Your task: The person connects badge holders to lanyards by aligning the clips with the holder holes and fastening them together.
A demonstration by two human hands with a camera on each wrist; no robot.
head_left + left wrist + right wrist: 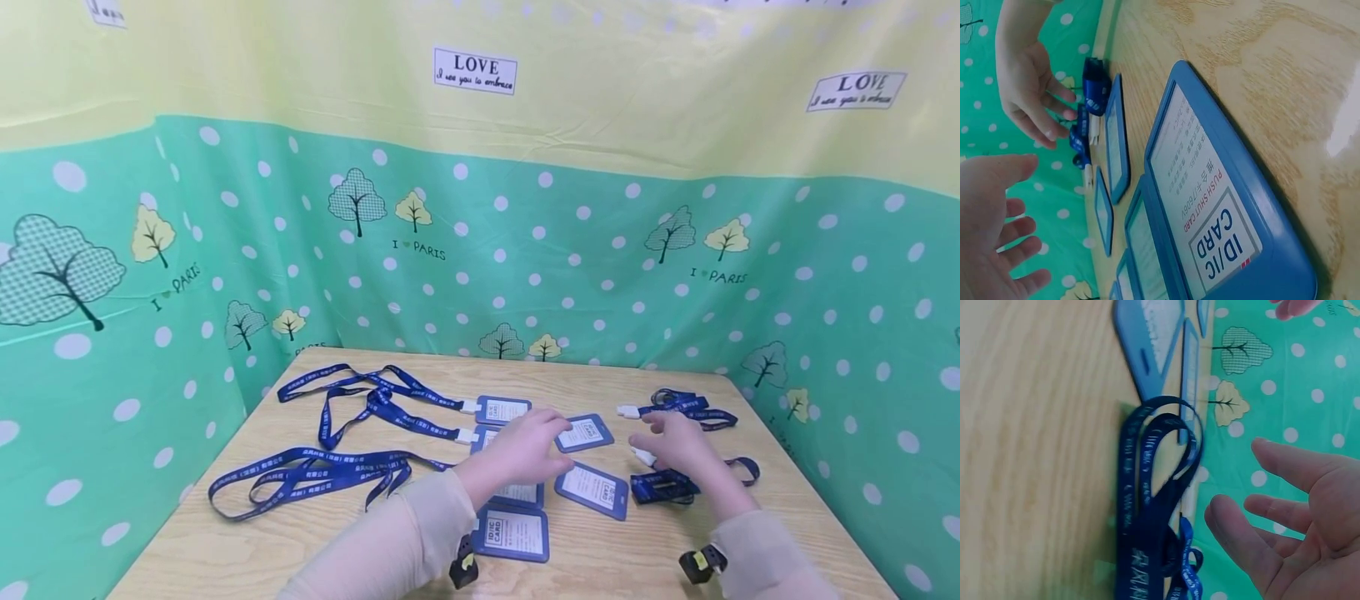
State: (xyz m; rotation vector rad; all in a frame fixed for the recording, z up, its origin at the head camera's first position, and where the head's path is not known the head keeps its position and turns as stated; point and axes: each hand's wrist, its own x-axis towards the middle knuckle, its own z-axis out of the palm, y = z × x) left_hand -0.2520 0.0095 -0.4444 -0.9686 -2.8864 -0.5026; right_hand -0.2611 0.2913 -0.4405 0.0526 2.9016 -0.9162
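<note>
My left hand [525, 446] hovers over blue ID card holders, its fingers spread and holding nothing in the left wrist view. It partly hides a middle holder [521, 496]. To its right lie two loose holders, a far one [585, 433] and a nearer one [592, 490]. My right hand [678, 446], fingers apart and with nothing in them, is above two bundled navy lanyards. The far bundle [705, 412] has a white clip [628, 411]; the nearer bundle [663, 487] lies under the hand. In the right wrist view, a looped lanyard [1141, 550] stands close below the right hand [1297, 531].
Several unrolled navy lanyards [315, 471] spread over the left of the wooden table [292, 558]. Some are clipped to holders, such as the far one [504, 409]. Another holder [512, 533] lies nearest the front. A green and yellow curtain [420, 292] encloses the back and sides.
</note>
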